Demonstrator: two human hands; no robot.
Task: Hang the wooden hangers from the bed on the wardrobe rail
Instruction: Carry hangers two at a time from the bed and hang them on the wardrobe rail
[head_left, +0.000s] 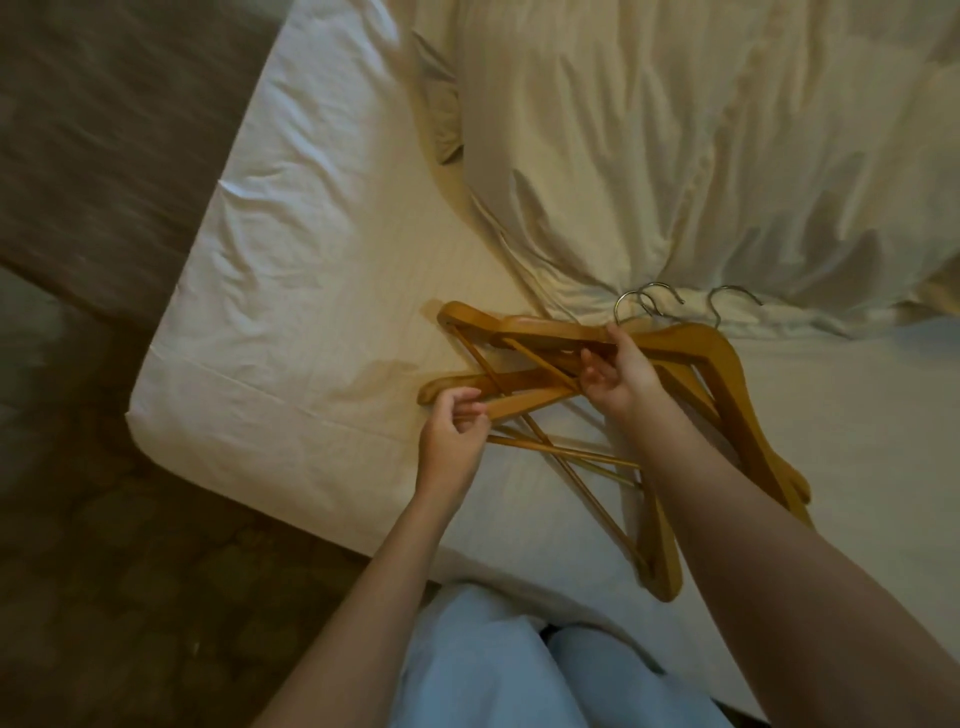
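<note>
Several wooden hangers (530, 332) with metal hooks (636, 301) lie in a crossed pile on the white bed sheet (291, 291), near the bed's front corner. My left hand (452, 436) pinches the end of one hanger arm at the pile's left side. My right hand (618, 371) grips the necks of the hangers just below the hooks, thumb on top. My right forearm covers part of the pile. No wardrobe rail is in view.
A crumpled cream duvet (675, 145) covers the far half of the bed, just behind the hooks. Dark patterned carpet (130, 571) lies left of the bed. My legs in light blue trousers (483, 665) stand against the mattress edge.
</note>
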